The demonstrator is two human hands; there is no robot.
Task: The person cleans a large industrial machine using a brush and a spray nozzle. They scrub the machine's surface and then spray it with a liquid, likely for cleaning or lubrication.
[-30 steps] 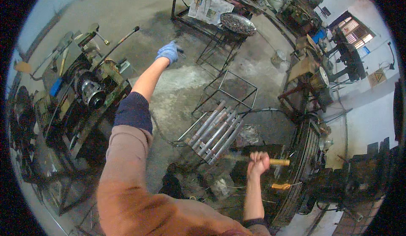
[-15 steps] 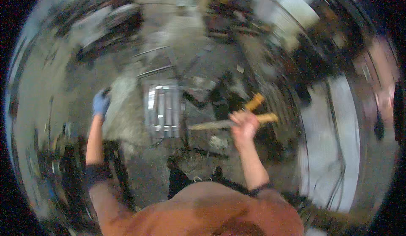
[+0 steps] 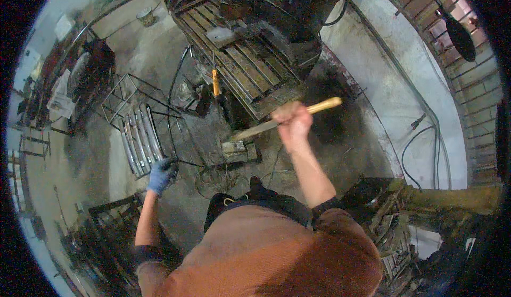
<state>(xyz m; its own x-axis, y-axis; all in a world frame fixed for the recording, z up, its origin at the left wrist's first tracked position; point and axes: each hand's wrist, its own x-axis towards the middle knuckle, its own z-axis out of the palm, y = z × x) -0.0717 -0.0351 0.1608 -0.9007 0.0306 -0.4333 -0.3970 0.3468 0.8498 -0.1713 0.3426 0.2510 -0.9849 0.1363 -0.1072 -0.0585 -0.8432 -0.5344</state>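
Note:
My left hand (image 3: pixel 162 176), in a blue glove with dark fingers, is at the near right corner of a slatted metal frame (image 3: pixel 142 141). The fingers overlap that corner and blend into the dark background, so I cannot tell whether they grip it. The frame has several shiny parallel bars and lies tilted. My bare right hand (image 3: pixel 294 120) is closed around a long, narrow tool (image 3: pixel 261 130). Its yellow handle end sticks out to the right, and its greyish length points left to a brownish tip. Motion blur hides its exact kind.
A big slatted metal table (image 3: pixel 250 65) stands ahead, with an orange-handled tool (image 3: pixel 215 82) at its left side. Behind the slatted frame is a thin-rod stand (image 3: pixel 125 92). A light block (image 3: pixel 233 147) lies ahead of my feet, near loose wire (image 3: pixel 213 182). Cables (image 3: pixel 434 132) run along the right.
The view has swung, and the slatted frame now appears farther left. My left hand has come from apart to its near corner. My right hand keeps hold of the long tool.

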